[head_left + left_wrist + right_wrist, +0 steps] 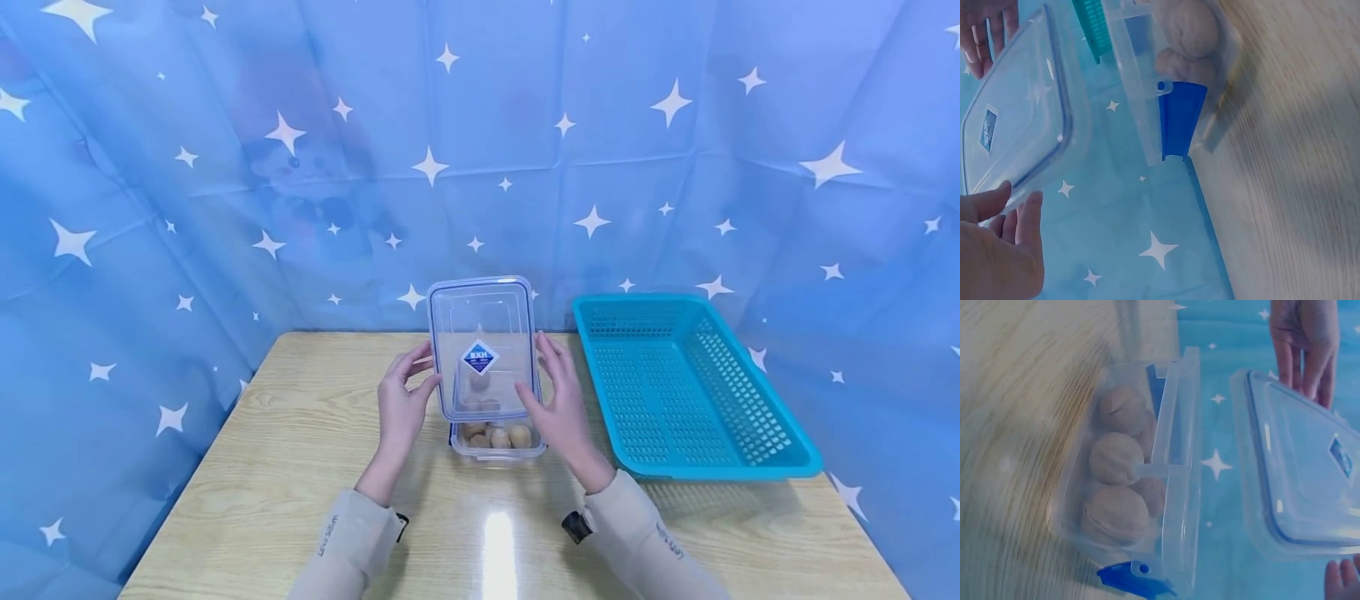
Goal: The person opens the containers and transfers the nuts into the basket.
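Note:
A clear plastic lid (pixel 480 310) with a blue seal line and a blue-and-white label is held up, tilted, over a clear food container (pixel 498 455). My left hand (pixel 401 404) pinches its left edge between thumb and fingers. At the opposite edge my right hand (pixel 561 410) holds it, thumb toward me and fingers along the side. Several walnuts (pixel 1117 458) lie inside the container, which stands on the table without its lid on. Blue locking flaps (pixel 1181 115) hang at the container's sides. In the head view the lid covers the container's far part.
A turquoise perforated basket (pixel 651 392) stands on the wooden table (pixel 300 433), right of the container. Behind the table hangs a blue curtain (pixel 495 133) with white stars. Light glares off the tabletop in front of the container.

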The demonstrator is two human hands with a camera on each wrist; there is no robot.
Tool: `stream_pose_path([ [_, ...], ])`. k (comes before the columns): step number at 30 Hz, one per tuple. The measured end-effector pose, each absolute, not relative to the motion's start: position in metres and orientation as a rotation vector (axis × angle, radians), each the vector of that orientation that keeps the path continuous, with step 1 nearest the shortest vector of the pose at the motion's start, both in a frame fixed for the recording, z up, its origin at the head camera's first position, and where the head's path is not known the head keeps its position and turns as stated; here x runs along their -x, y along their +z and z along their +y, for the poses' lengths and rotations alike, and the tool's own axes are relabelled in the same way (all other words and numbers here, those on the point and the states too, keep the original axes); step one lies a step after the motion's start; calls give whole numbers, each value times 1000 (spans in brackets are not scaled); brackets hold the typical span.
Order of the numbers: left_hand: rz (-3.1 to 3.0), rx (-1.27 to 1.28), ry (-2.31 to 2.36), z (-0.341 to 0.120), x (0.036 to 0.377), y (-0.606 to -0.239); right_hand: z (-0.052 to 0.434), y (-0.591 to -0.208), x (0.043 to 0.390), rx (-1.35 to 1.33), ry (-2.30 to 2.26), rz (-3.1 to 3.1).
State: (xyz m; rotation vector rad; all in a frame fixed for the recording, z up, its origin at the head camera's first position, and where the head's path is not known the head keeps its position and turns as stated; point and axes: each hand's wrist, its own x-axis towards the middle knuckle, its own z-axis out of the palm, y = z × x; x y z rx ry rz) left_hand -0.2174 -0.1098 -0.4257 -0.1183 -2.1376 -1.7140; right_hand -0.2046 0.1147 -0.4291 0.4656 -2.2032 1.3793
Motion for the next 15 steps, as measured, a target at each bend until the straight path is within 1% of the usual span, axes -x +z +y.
stream_pose_path([
  [6,-2111,112,-1729,-109,216,-423,114,-429,203,-466,1555,-2151],
  [11,-2081,135,-1849,-108,215,-425,116,-427,204,-487,1784,-2071],
  [15,-2066,134,-1933,-108,215,-426,119,-425,204,-473,1883,-2062],
])
